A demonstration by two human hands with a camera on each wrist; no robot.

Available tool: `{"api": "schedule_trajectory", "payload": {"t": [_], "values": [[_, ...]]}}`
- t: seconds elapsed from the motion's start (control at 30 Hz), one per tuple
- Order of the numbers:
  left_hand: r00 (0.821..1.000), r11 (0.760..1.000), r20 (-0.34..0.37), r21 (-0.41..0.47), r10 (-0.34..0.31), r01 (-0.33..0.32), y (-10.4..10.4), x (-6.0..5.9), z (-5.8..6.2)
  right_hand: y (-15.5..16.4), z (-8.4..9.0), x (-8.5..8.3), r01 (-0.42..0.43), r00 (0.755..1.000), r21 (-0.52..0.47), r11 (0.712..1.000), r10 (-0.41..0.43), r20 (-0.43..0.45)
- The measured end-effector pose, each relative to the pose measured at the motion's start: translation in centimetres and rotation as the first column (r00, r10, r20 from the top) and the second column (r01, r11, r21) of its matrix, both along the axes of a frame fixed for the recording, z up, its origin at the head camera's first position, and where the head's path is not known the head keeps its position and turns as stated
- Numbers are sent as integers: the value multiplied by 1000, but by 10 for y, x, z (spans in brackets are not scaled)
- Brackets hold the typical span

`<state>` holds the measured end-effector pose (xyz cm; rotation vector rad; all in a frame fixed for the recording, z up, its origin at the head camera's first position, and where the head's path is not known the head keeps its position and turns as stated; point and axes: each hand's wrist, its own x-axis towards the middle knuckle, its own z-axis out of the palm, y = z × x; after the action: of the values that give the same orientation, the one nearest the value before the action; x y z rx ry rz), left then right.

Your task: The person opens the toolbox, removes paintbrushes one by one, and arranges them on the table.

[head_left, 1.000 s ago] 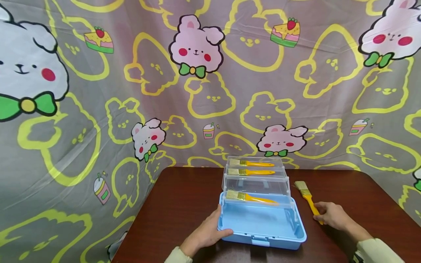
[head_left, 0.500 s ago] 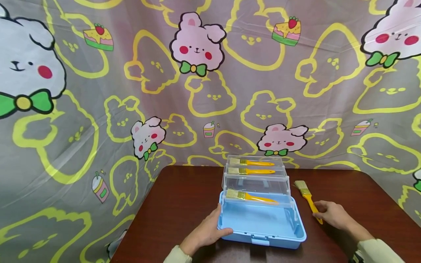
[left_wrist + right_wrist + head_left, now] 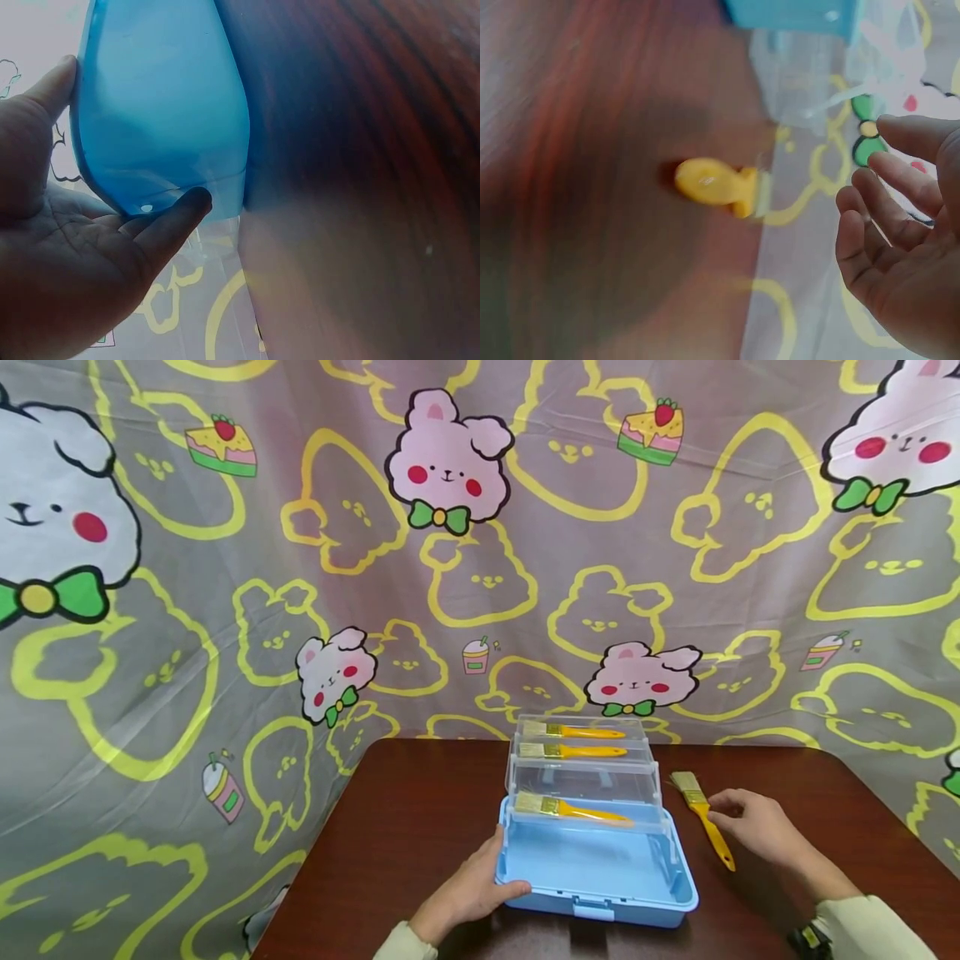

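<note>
A light blue plastic box (image 3: 596,868) stands open on the dark wooden table (image 3: 420,827), with clear stepped trays raised behind it. Each tray holds a yellow-handled brush: the top (image 3: 573,732), the middle (image 3: 573,751) and the lowest (image 3: 573,811). My left hand (image 3: 480,881) grips the box's front left corner (image 3: 161,105), thumb on the rim. Another yellow-handled brush (image 3: 701,818) lies on the table right of the box. My right hand (image 3: 742,822) hovers beside its handle (image 3: 712,184), fingers relaxed and apart from it.
A cartoon-rabbit cloth (image 3: 480,568) hangs close behind the table and wraps round its left and right sides. Bare tabletop lies left of the box and to the far right. The box's latch (image 3: 592,908) faces me at the front edge.
My right hand has come off the near end of the loose brush's handle and moved back toward its middle. The handle's tip now shows. Left hand and box have not moved.
</note>
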<state>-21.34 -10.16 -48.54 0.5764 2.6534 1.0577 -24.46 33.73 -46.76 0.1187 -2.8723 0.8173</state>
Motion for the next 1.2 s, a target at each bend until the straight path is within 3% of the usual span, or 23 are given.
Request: {"api": "schedule_trajectory", "payload": {"t": [0.2,0.57,0.97,1.2], "values": [[1000,1000,1,-10,0,0,0,1,1,-16,15,2,-28,999,-19,999,28,-44],[999,1000,27,-5,23,-23,-1,0,-1,-46,42,0,-130,991,-69,989,127,-48],[999,1000,33,1,25,-25,0,1,3,-80,56,-16,-267,963,-119,956,269,5],[999,1000,33,-4,24,-24,0,1,6,-95,56,-27,-291,954,-124,949,297,34]]}}
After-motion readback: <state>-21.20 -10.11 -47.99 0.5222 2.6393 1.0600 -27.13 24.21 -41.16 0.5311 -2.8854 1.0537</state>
